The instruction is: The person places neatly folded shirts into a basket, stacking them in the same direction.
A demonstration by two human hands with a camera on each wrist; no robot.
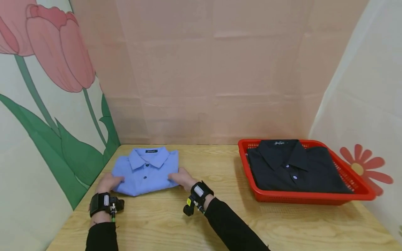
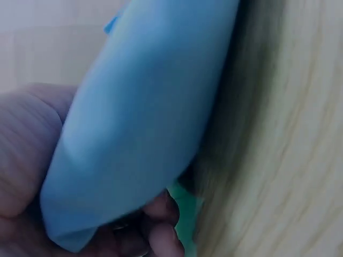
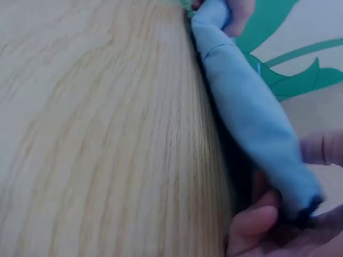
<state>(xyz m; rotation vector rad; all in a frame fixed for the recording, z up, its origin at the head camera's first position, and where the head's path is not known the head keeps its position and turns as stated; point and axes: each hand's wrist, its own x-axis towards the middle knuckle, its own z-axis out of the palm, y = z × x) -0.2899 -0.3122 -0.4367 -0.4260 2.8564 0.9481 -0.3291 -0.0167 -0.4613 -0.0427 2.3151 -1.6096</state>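
A folded light-blue collared shirt (image 1: 150,181) lies at the back left of the wooden table, its collar facing away from me. My left hand (image 1: 108,182) grips its left edge, thumb on top; in the left wrist view fingers (image 2: 163,209) curl beneath the blue cloth (image 2: 139,107). At the opposite edge my right hand (image 1: 184,177) holds the shirt the same way. The right wrist view has the fingers (image 3: 254,220) under the folded edge (image 3: 252,107) and the thumb above. A dark gap shows between the cloth and the tabletop there.
On the right of the table (image 1: 157,223) stands a red plastic basket (image 1: 314,198) with a folded black collared shirt (image 1: 282,174) in it. A beige sheet (image 1: 213,69) hangs behind. Flower-printed panels (image 1: 59,157) rise at both sides.
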